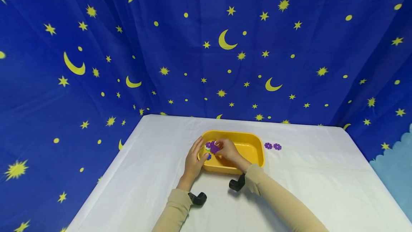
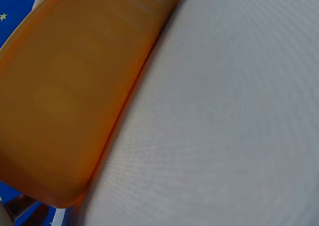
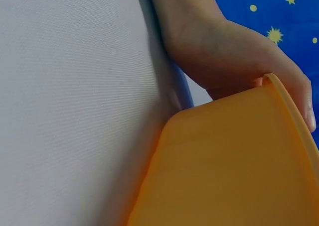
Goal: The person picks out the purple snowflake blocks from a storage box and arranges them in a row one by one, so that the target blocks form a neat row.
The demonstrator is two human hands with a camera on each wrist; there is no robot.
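Note:
A yellow plastic tray [image 1: 251, 149] sits on the white table with several flower-shaped pieces at its left end, purple ones and a blue one [image 1: 209, 157] among them. My left hand [image 1: 192, 161] holds the tray's left end, its thumb over the rim and its fingers along the outside. The right wrist view also shows this left hand [image 3: 234, 52] at the tray rim [image 3: 291, 104]. Inside the tray, my right hand [image 1: 229, 150] pinches a purple flower piece [image 1: 214, 148] with bent fingers. Its fingertips partly cover the pieces there.
Two purple flower pieces [image 1: 273, 146] lie side by side on the white tablecloth [image 1: 309, 174], just right of the tray. A blue curtain [image 1: 180, 46] with yellow moons and stars rises behind the table and on both sides. Black wrist cameras hang below each wrist.

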